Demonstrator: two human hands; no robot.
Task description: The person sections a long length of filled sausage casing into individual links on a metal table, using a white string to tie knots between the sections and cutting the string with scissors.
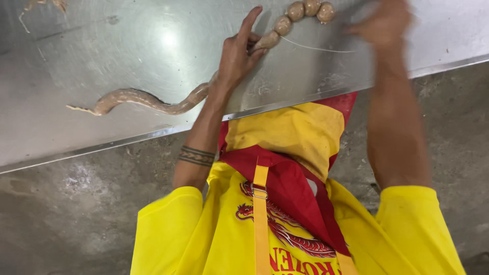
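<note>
Head view: our left hand (pixel 238 57) pinches the sausage casing (pixel 153 102), its tied links (pixel 305 11) beyond; our blurred right hand's (pixel 384 23) grip is unreadable.

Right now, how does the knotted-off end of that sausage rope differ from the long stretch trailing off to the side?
The tied links are short, round beads bunched in a curved row beside the blurred right hand; the untied length is one long, smooth, wavy tube.
The links look plump; the length thins to a limp tip.
The left hand rests where the two meet.
Both are pale brown, one casing, lying on the steel table.
</note>
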